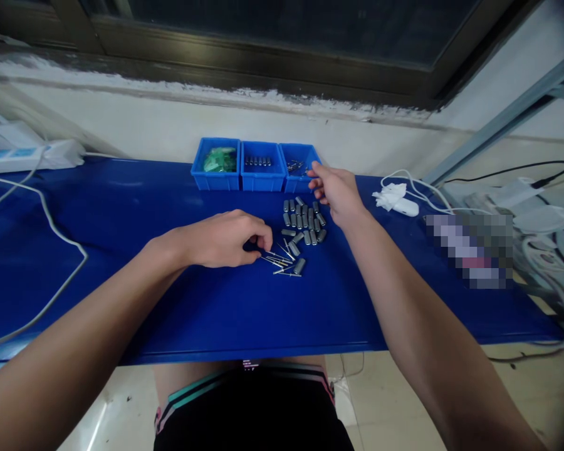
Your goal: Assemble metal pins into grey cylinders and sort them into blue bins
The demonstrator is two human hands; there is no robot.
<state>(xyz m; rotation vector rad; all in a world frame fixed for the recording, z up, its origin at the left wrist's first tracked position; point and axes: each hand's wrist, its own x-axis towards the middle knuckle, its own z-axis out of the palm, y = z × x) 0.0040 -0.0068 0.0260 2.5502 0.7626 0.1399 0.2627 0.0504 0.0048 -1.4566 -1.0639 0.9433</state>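
Several thin silver rivet-like pins [282, 260] lie in a loose pile on the blue table. My left hand [237, 239] is at the pile's left edge, thumb and forefinger curled close to the pin ends; whether it grips one is unclear. My right hand [333, 190] is raised at the front right corner of the right blue bin [301, 152], fingers curled together; anything between them is too small to make out. More pins lie in that bin. Several grey metal cylinders [304, 219] stand or lie between my hands, and a few lie beside the pins.
The middle blue bin [263, 181] holds a row of small cylinders; the left blue bin [217, 181] holds green bags. White cables cross the table's left side. At right are a white device [404, 207], crumpled tissue [389, 195] and a blurred-out object.
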